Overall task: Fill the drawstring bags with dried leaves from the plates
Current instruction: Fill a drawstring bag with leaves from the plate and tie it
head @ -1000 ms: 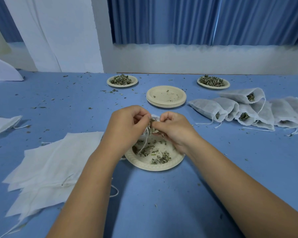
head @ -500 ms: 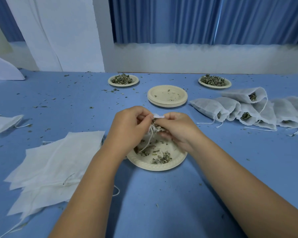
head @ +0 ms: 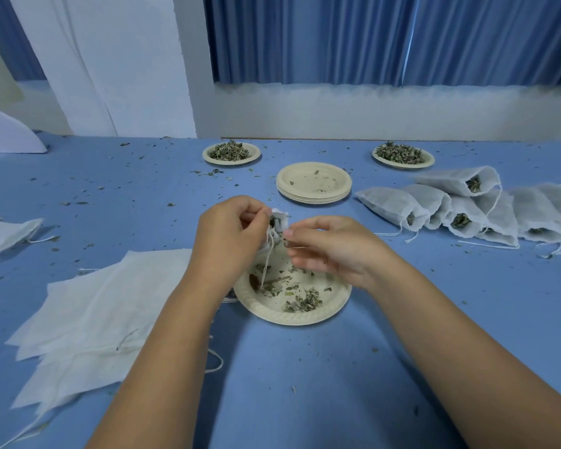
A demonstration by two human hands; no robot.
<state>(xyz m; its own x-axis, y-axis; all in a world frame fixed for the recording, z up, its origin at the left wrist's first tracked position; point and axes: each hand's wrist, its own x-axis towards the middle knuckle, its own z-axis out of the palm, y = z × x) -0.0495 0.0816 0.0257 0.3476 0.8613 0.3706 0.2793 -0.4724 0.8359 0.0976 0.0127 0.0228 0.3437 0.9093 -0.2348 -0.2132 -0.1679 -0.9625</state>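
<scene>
The left hand [head: 230,234] pinches the gathered mouth of a small drawstring bag [head: 281,222] with curled fingers, holding it just above the near plate [head: 305,320] while its cord [head: 267,268] dangles onto the plate. The right hand [head: 331,251] is loosely curled, fingertips at the bag's mouth on its 3 o'clock side; whether it pinches leaves or cord I cannot tell. The bag looks featherlight, thin and limp, so the hem at the mouth is the place to grip, not the body. The few dried leaves [head: 302,301] left look brittle and call for soft pinches. Filled bags [head: 434,209] lie at 2 o'clock, empty bags [head: 88,303] at 8 o'clock
</scene>
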